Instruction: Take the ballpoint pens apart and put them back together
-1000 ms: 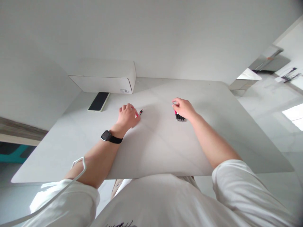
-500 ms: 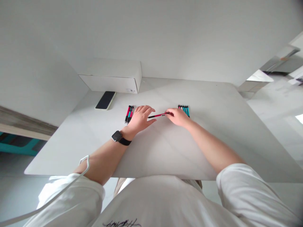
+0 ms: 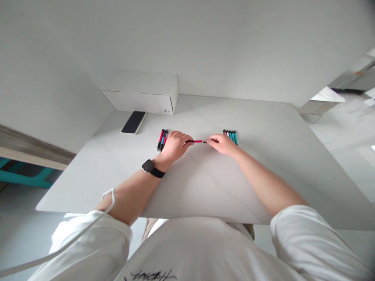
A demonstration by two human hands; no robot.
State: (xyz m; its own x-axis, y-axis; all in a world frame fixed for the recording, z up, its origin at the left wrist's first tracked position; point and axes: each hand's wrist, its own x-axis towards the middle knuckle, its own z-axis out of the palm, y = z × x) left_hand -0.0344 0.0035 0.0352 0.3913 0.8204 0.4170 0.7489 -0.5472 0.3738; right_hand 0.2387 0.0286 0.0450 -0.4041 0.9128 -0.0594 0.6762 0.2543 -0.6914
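A red and black pen [image 3: 198, 141] stretches level between my two hands above the table. My left hand [image 3: 176, 145] pinches its black end between thumb and fingers. At the opposite end, the fingertips of my right hand [image 3: 222, 144] are closed on the pen. Just left of my left hand lies a small group of red, teal and black pens [image 3: 161, 139], partly covered by that hand. Beyond my right hand is a row of several pens [image 3: 231, 135], mostly teal with black tips, their lower ends hidden behind the hand.
On the white table [image 3: 193, 187], a dark-screened phone [image 3: 133, 122] lies at the back left. Behind it a long white box [image 3: 137, 100] stands against the wall. A white cable [image 3: 84, 238] runs along my left arm.
My left hand has closed its thumb and fingers on the pen's black end; before, they were spread around it. The pen has turned more level. The view has shifted slightly.
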